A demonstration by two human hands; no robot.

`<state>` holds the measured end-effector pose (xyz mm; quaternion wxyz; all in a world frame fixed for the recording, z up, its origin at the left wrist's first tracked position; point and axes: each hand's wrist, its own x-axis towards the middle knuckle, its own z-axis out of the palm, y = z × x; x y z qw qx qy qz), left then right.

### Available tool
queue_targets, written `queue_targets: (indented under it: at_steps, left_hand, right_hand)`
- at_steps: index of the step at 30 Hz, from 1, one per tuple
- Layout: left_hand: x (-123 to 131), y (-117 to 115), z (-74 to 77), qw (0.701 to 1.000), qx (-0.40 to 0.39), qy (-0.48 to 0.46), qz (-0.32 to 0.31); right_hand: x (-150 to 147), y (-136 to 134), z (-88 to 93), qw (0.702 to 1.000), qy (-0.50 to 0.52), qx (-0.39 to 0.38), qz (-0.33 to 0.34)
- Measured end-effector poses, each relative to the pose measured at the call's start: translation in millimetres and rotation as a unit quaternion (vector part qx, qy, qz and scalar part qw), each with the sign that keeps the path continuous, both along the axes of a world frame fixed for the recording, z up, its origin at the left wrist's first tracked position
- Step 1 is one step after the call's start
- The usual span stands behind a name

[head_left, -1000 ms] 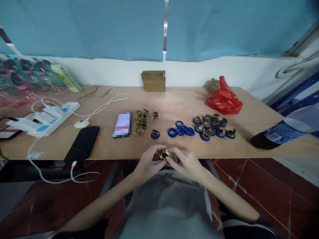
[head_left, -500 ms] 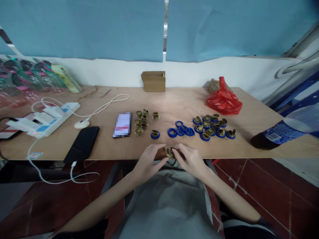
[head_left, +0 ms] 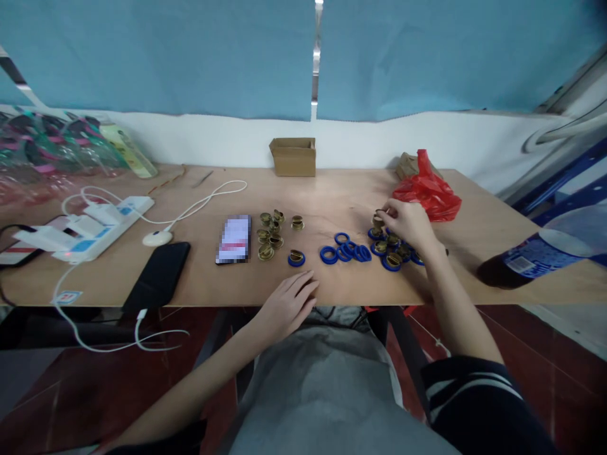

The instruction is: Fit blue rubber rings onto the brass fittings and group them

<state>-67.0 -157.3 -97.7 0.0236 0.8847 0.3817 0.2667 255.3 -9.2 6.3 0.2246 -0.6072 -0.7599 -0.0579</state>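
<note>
My right hand [head_left: 406,222] pinches a brass-coloured round piece [head_left: 378,218] above the back left of a cluster of brass pieces with blue rings [head_left: 392,260]. My left hand [head_left: 290,306] rests at the table's front edge, fingers loosely spread, holding nothing. Between the hands lie several loose blue rings [head_left: 329,254]. A single brass piece in a blue ring [head_left: 296,258] sits just beyond my left fingertips. Several bare brass pieces [head_left: 265,251] form a group farther left, with another bare brass piece [head_left: 298,222] to their right.
Left of the brass pieces are a lit phone [head_left: 234,239], a black phone [head_left: 157,275] and a white power strip [head_left: 107,227] with cables. A cardboard box [head_left: 294,157] stands at the back. A red bag [head_left: 429,193] and a dark drink bottle [head_left: 526,258] are on the right.
My right hand has moved from the front edge to the right-hand cluster, carrying a brass piece. My left hand has let go of that piece and lowered slightly.
</note>
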Motion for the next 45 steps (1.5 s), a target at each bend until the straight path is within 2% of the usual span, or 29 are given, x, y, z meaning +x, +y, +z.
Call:
queue_targets:
  at_steps: [4,8,12,17,23,28,31,34,38,42,45]
  left_hand:
    - [-0.1,0.4,-1.1,1.0,0.0,0.002,0.0]
    - [-0.2,0.9,-1.8,1.0,-0.006,-0.007,-0.001]
    - [-0.8,1.1,-1.8,1.0,-0.011,-0.008,-0.004]
    - [-1.2,1.4,-2.0,1.0,-0.016,-0.011,-0.006]
    - [-0.5,1.2,-0.5,1.0,-0.018,-0.017,-0.007]
    - [-0.3,1.1,-0.9,1.0,-0.019,-0.016,-0.005]
    - [-0.4,1.3,-2.1,1.0,-0.021,-0.022,-0.004]
    - [-0.6,1.3,-2.8,1.0,-0.018,-0.018,-0.003]
    - [-0.7,1.4,-3.0,1.0,-0.013,-0.006,-0.001]
    - [-0.4,2.0,-2.7,1.0,-0.002,0.006,-0.007]
    - [-0.6,2.3,-1.8,1.0,0.002,0.004,-0.008]
  right_hand:
    - [22.7,41.1,4.0,0.999,-0.035,-0.042,0.001]
    - [29.1,58.3,-7.2,0.997,-0.042,-0.066,0.01]
    - [26.8,59.6,-18.6,0.996,-0.047,-0.08,0.008]
    - [28.3,56.6,-24.0,0.994,-0.048,-0.099,0.009]
    - [26.1,53.2,-22.1,0.992,-0.046,-0.113,0.007]
    - [14.7,44.6,-13.7,0.997,-0.033,-0.056,0.03]
    - [-5.7,36.3,-7.6,0.997,-0.024,-0.034,0.062]
    - [-45.2,29.4,-5.1,0.989,-0.053,-0.07,0.12]
    - [-115.0,32.8,-9.7,0.947,-0.152,-0.135,0.25]
    - [-168.4,47.7,-19.2,0.939,-0.172,-0.133,0.267]
    - [-186.3,53.9,-24.6,0.936,-0.192,-0.124,0.268]
